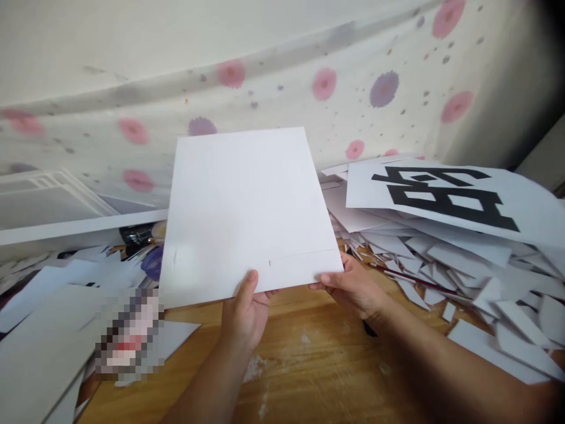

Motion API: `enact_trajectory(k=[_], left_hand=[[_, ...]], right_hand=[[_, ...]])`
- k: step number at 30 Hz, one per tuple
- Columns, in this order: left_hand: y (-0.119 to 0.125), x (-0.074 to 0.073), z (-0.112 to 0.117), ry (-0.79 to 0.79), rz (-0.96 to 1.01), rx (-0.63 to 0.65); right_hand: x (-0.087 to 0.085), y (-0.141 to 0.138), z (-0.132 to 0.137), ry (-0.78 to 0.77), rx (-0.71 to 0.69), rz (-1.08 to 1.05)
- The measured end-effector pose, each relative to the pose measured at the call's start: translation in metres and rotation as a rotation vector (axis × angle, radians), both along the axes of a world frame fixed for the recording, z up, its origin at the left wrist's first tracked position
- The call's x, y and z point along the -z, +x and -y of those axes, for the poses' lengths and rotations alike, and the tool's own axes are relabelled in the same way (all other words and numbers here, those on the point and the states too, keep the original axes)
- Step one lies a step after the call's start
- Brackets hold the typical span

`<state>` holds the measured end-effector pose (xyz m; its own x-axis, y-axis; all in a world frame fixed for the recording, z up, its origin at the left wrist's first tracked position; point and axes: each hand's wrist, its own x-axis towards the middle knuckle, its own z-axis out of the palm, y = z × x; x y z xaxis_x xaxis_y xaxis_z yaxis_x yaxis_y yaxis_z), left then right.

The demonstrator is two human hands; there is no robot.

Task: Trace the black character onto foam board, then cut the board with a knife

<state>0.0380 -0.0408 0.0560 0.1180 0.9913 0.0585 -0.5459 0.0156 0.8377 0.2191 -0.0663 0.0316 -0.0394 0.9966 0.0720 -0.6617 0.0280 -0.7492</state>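
Observation:
A white rectangular board (247, 206), perhaps foam board, is held up and tilted above the wooden table (309, 365). My left hand (247, 315) grips its lower edge near the middle, thumb on the face and fingers behind. At the lower right corner my right hand (351, 285) pinches the same board, its thumb also on the front. The board's face is mostly blank, with a faint line and a small dark mark near the bottom. Its back side is hidden from me.
White offcuts (521, 318) are heaped on the right, with a dark red thin stick (415, 280) among them. Above lies a sheet with a black printed character (454, 197). On the left are white sheets (48, 330) and a purple round item (152, 263). A flower-patterned curtain (282, 100) hangs behind.

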Motion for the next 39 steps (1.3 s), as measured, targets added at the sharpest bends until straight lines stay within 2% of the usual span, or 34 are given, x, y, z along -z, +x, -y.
enact_trajectory(k=[8,15,19,24,28,35,39], left_hand=[[0.006,0.006,0.015,0.008,-0.066,-0.076],[0.01,0.007,0.017,-0.024,-0.052,-0.09],[0.011,0.009,0.019,-0.052,-0.108,-0.019],[0.009,0.01,0.022,-0.088,-0.183,0.033],[0.008,0.008,0.022,-0.091,-0.165,0.068],[0.008,0.006,0.022,-0.131,-0.127,0.055],[0.009,0.006,0.022,-0.152,-0.124,0.069]], right_hand=[[-0.005,-0.009,0.007,-0.003,0.16,-0.128],[-0.006,-0.025,0.017,0.048,0.122,-0.093],[-0.008,-0.033,0.019,0.04,0.113,-0.03],[-0.006,-0.03,0.017,0.027,0.111,-0.056],[-0.002,-0.027,0.017,-0.006,0.076,-0.06],[-0.008,-0.029,0.018,0.019,0.059,-0.053],[-0.003,-0.027,0.015,-0.029,0.046,-0.095]])
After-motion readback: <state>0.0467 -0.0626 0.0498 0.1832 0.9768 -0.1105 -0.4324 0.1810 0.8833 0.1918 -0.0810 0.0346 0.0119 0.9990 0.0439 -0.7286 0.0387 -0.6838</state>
